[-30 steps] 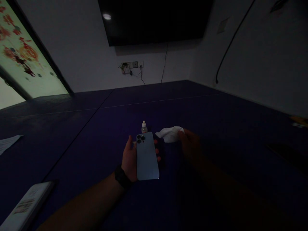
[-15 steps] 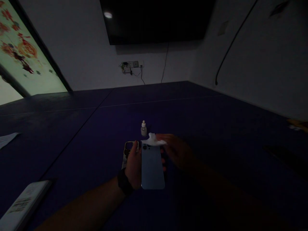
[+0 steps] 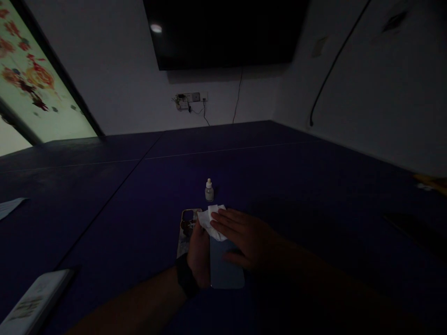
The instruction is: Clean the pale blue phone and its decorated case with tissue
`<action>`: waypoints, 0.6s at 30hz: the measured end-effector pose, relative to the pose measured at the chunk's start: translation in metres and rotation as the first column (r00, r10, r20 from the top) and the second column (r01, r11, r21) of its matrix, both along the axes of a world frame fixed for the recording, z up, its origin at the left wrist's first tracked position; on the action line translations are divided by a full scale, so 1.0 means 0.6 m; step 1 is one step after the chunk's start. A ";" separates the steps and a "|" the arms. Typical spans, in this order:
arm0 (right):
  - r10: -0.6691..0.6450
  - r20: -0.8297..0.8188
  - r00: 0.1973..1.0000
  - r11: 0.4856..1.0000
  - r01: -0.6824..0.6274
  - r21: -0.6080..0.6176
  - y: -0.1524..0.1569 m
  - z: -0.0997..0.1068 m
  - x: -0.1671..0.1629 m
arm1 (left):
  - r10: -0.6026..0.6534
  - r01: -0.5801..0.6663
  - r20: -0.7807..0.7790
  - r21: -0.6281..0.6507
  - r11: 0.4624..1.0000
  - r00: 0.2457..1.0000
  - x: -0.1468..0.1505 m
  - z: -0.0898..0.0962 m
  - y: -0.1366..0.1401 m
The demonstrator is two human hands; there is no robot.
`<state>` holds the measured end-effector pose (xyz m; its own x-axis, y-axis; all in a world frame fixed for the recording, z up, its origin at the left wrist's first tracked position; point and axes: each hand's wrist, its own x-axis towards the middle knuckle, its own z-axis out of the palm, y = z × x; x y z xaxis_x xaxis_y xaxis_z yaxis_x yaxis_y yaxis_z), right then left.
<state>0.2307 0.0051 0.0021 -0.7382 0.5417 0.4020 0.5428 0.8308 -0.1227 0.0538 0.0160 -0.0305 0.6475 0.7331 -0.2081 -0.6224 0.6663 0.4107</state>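
My left hand [image 3: 199, 253] is wrapped round the left side of a blue smartphone [image 3: 225, 272], whose back faces up. A white tissue [image 3: 213, 228] covers the phone's top end and camera area. My right hand [image 3: 244, 235] presses the tissue against the phone with its fingers laid over it; the thumb rests lower on the phone's back. A phone case [image 3: 184, 239] with a gold-edged camera cutout lies just left of my left hand. Beyond the phone, a small dropper bottle [image 3: 209, 191] with a white cap stands upright.
A white box [image 3: 37, 298] lies at the lower left of the dark blue surface [image 3: 104, 223], with a sheet of paper [image 3: 10, 207] behind it. A dark flat object [image 3: 412, 228] is at the right. The wall behind carries sockets [image 3: 192, 97] and a large screen [image 3: 226, 32].
My right hand has come down and left, and the tissue now lies flat over the phone's cameras. The phone sits slightly lower in view, still in my left hand.
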 end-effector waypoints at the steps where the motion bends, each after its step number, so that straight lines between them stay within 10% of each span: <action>1: 0.012 0.017 1.000 1.000 -0.012 -0.018 -0.002 0.006 0.000 | -0.014 0.014 0.017 -0.011 1.000 1.000 0.001 -0.002 -0.001; 13: 0.263 0.024 0.965 0.959 -0.258 -0.120 -0.046 -0.007 0.005 | -0.029 0.031 0.061 -0.025 0.999 0.998 0.002 -0.026 0.002; 18: 0.016 0.028 0.999 0.998 -0.014 -0.063 -0.017 -0.011 0.016 | -0.004 0.004 -0.001 0.138 0.990 1.000 0.006 -0.022 -0.001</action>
<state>0.2401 -0.0050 -0.0042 -0.7572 0.5538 0.3462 0.5340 0.8302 -0.1601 0.0571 0.0154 -0.0434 0.6506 0.7520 -0.1058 -0.6192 0.6060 0.4994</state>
